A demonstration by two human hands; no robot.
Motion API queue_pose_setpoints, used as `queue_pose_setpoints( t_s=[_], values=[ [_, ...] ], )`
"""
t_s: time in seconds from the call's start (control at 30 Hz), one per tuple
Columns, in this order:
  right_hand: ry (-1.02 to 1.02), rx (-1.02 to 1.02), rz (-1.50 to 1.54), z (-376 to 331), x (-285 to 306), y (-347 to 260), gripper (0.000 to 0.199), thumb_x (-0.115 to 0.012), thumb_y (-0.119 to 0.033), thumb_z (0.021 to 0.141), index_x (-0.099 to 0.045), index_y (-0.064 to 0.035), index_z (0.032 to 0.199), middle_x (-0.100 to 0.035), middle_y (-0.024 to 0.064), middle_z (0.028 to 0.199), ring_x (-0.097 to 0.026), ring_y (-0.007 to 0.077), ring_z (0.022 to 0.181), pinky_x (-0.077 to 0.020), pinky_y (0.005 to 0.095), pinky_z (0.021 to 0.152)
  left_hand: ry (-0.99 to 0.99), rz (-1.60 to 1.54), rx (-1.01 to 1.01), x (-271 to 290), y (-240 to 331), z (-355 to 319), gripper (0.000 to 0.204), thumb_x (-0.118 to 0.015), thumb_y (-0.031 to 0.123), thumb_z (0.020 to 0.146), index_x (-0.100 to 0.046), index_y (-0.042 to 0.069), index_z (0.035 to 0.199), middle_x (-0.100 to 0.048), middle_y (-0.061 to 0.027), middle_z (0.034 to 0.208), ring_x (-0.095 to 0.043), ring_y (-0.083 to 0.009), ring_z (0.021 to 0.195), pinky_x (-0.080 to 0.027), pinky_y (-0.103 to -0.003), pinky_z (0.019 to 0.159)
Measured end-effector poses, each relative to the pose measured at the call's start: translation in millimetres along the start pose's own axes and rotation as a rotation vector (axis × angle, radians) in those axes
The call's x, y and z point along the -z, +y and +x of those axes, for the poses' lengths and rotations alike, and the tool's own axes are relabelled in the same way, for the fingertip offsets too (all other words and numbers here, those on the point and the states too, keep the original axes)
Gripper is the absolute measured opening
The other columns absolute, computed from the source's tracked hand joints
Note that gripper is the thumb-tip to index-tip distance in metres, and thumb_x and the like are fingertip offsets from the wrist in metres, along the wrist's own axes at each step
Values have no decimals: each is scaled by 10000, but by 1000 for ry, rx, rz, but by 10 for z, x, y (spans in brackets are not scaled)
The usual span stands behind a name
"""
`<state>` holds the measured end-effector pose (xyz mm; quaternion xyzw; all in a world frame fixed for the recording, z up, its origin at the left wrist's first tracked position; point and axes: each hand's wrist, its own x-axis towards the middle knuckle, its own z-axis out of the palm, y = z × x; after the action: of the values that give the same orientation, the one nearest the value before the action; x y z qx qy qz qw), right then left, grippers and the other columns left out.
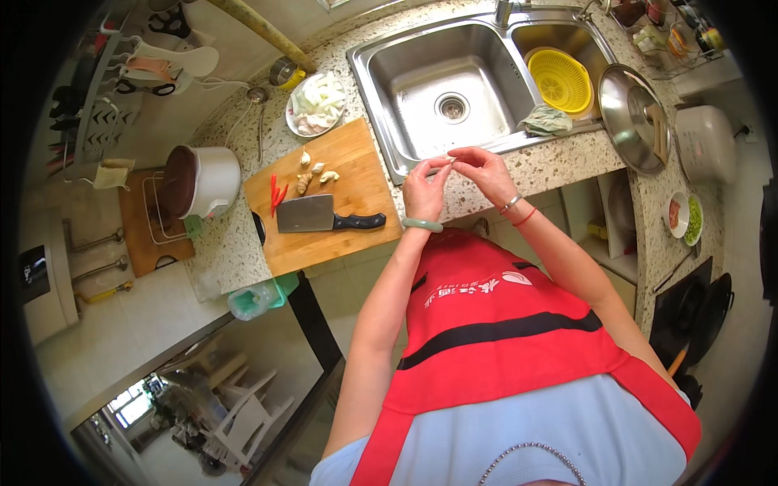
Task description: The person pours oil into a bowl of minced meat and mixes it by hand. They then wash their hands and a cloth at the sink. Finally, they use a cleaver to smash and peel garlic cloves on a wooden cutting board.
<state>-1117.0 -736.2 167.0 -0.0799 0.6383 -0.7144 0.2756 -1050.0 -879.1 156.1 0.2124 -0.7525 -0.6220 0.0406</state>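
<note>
Over the sink's front edge my left hand and my right hand meet at the fingertips. Both are closed in a pinch around a small pale piece that looks like a garlic clove; fingers hide most of it. Left of them lies a wooden cutting board. On it rest a cleaver with a black handle pointing toward my hands, red chillies, a ginger piece and several pale garlic cloves.
Behind my hands is a double steel sink with a yellow colander and a cloth. A plate of cut pale vegetables stands behind the board. A rice cooker is left; a pot lid and small bowls are right.
</note>
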Motion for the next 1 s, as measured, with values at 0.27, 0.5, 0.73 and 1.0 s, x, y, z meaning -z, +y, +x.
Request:
queue_pose_setpoints(
  t_s=[0.27,0.5,0.73,1.0],
  values=[
    [127,65,26,103,-733,115,303,-567,-271,945,-670,-72,1148,-609,65,1222,-552,138,1101,-412,298,963,95,197,-273,575,5,92,268,-679,171,856,-641,8,1065,-631,-145,1141,-595,-237,1055,-457,-338,897],
    [540,319,-773,334,-397,235,361,-637,-81,800,-647,-128,1158,-584,145,1249,-536,280,1180,-412,342,1007,-185,-13,-90,1089,-290,212,236,-631,119,879,-642,22,1094,-688,-89,973,-643,-175,930,-497,-297,815],
    [966,5,-1651,428,1310,477,279,-509,-41,843,-628,-147,1072,-563,89,1227,-482,229,1208,-319,418,1057,-558,-102,44,800,-338,184,228,-598,171,928,-636,59,1123,-662,-4,1023,-603,-87,921,-471,-225,759],
    [832,51,-790,336,1065,47,148,-556,-195,866,-660,-93,887,-661,72,881,-625,242,845,-487,345,777,-599,-194,355,87,163,433,539,-559,386,932,-484,7,1308,-518,-163,1311,-494,-246,1229,-454,-366,987]
  ],
)
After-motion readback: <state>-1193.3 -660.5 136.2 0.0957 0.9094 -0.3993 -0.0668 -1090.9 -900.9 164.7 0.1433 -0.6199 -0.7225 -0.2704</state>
